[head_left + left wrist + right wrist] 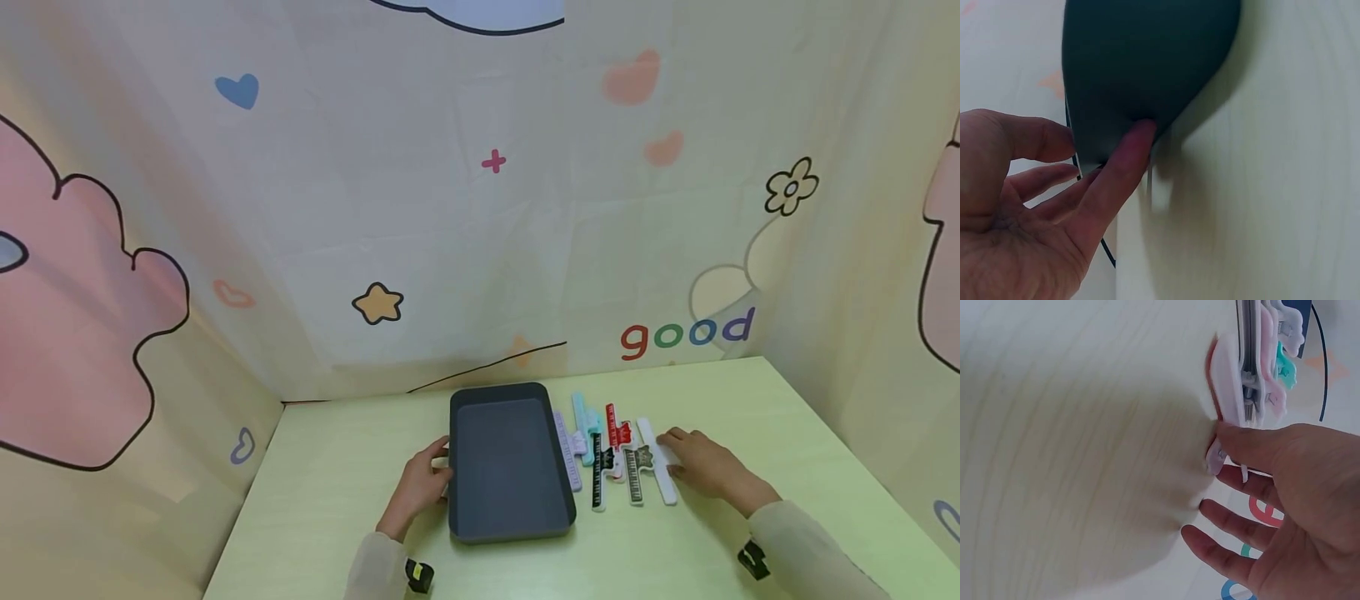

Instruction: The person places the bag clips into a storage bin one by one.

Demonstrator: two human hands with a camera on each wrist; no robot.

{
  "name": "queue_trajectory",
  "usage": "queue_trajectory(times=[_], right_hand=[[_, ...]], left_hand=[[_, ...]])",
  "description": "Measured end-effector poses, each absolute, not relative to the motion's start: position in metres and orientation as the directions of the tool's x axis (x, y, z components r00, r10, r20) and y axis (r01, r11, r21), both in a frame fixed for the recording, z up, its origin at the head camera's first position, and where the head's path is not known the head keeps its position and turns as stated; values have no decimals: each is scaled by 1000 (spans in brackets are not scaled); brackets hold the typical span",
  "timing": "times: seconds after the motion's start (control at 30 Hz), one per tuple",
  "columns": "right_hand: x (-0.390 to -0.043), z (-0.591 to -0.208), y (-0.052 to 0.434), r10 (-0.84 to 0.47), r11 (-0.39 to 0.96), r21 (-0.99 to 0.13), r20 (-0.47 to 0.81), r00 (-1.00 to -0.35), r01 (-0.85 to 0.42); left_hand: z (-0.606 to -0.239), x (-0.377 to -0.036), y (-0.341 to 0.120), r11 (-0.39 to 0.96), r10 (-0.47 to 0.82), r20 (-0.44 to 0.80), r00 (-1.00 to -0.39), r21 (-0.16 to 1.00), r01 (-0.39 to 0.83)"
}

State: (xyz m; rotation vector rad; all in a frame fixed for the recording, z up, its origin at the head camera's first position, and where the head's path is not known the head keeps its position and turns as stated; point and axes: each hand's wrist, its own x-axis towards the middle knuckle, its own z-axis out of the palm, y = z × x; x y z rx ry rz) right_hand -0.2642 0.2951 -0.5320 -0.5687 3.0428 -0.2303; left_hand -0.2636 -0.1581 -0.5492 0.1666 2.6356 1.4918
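Hands first, from the head view: your left hand [423, 483] rests against the left wall of the dark grey tray [512, 529], fingers relaxed and straight rather than wrapped round it. Your right hand [701, 461] lies over the white clip [657, 462], the outermost of a row of clips [600, 454] just right of the tray on the pale green counter [337, 500]. One tray, nothing in it; the clips I count at about seven: lilac, teal, pink, red, two black ones with white marks, and white. They overlap, so take that as near enough.

Left wrist view: the thumb [1119, 169] presses flat on the tray's [1147, 62] outer wall, the other fingers [1041, 140] loosely spread beside it. That grip is wide, only steadying.

Right wrist view: your thumb [1244, 447] touches the near end of the white clip [1225, 381], the other fingers [1222, 519] straight and spread clear of it. No pinch there; the grip is wide.

My read: you are at the pick of the first clip. The next move calls for closing thumb and forefinger on that white one alone.
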Motion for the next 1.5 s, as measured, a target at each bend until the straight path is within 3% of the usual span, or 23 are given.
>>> queue_trajectory(times=[0.37, 1.0, 1.5], right_hand=[[-264, -533, 293, -370, 918, -151, 1, -929, -366], [-260, -518, 302, -341, 935, -97, 19, -940, -341], [-256, -489, 290, -377, 921, -50, 125, -918, -386]], left_hand=[[-552, -264, -158, 503, 126, -34, -992, 864, 34], [-547, -263, -158, 412, 87, -124, -989, 908, -77], [-549, -264, -157, 421, 91, -126, -988, 904, -76]])
